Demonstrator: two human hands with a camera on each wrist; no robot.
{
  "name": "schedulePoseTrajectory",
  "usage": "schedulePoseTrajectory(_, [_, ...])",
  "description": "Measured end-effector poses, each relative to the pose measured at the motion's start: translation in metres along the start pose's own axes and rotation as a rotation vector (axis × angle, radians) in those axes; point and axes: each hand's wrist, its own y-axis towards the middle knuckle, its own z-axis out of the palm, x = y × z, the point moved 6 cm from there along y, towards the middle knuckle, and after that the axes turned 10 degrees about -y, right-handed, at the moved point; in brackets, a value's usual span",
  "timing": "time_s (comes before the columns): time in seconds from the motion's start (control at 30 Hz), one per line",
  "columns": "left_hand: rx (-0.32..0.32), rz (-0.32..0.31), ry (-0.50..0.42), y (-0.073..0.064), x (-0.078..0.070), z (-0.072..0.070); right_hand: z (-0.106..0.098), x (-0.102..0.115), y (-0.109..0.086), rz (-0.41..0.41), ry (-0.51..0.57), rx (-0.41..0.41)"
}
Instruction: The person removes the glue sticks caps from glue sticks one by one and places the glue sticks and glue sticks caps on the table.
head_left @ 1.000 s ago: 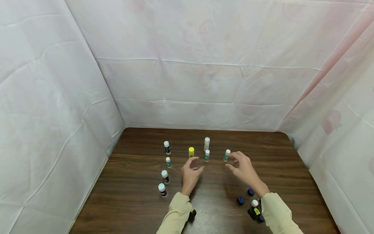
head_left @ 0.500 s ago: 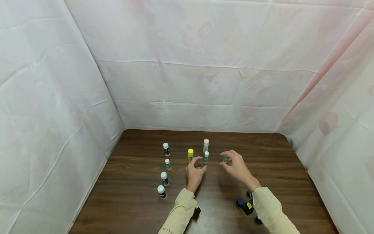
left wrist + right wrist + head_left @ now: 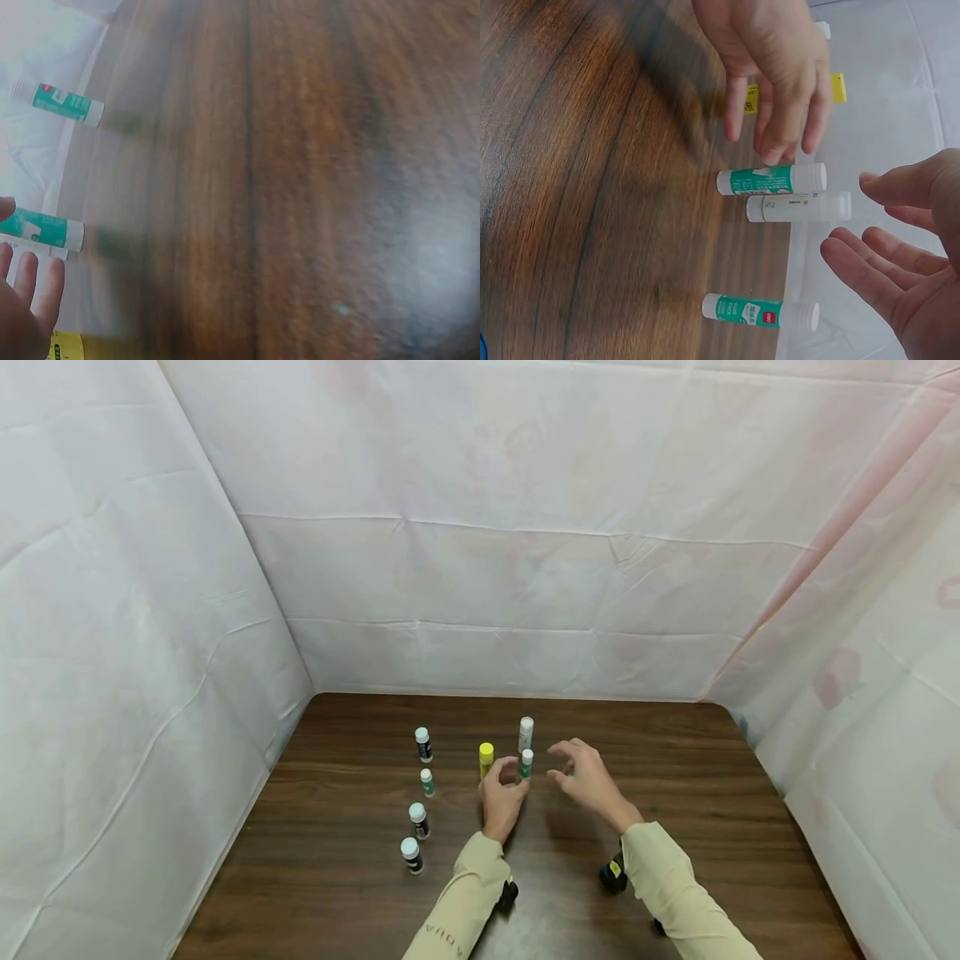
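In the head view my left hand (image 3: 502, 797) is beside a green glue stick (image 3: 527, 763) with a white cap, thumb and fingers spread around its near side. In the right wrist view the left fingertips are right at that stick. A white tube (image 3: 526, 735) stands just behind it, and a yellow tube (image 3: 486, 760) is left of it. My right hand (image 3: 588, 777) hovers to the right, fingers parted, nothing between them. Another green glue stick (image 3: 739, 311) stands near the right hand in the right wrist view; that hand hides it in the head view.
On the left of the wooden table (image 3: 322, 860), several white-capped dark bottles (image 3: 412, 857) stand in a row with a small green glue stick (image 3: 427, 782). White cloth (image 3: 450, 568) encloses the back and sides. Black wrist cameras (image 3: 612, 875) are strapped at the sleeves.
My left hand has moved slightly right, up to the middle green glue stick. The right hand has shifted left, and its arm now covers most of the blue-capped items at the lower right.
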Motion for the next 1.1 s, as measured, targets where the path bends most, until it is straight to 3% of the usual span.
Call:
schedulePoseTrajectory(0.1, [-0.005, -0.006, -0.013, 0.005, 0.014, 0.002, 0.006, -0.001, 0.005, 0.005, -0.006, 0.010])
schedulePoseTrajectory(0.27, [-0.008, -0.026, -0.022, 0.009, 0.022, 0.004, 0.013, 0.000, 0.009, 0.003, -0.010, 0.019])
schedulePoseTrajectory(0.47, [0.001, -0.016, 0.022, 0.010, 0.026, 0.009, 0.017, -0.001, 0.011, 0.028, -0.026, 0.026])
schedulePoseTrajectory(0.73, [-0.019, -0.066, 0.108, 0.012, 0.033, 0.012, 0.019, 0.008, 0.015, 0.003, -0.013, 0.031])
schedulePoseTrajectory(0.9, [-0.036, -0.069, 0.110, 0.012, 0.036, 0.010, 0.022, 0.008, 0.017, 0.019, -0.003, 0.034])
schedulePoseTrajectory(1.1, [-0.001, -0.043, 0.099, 0.011, 0.033, 0.012, 0.024, 0.006, 0.017, 0.022, -0.020, 0.037])
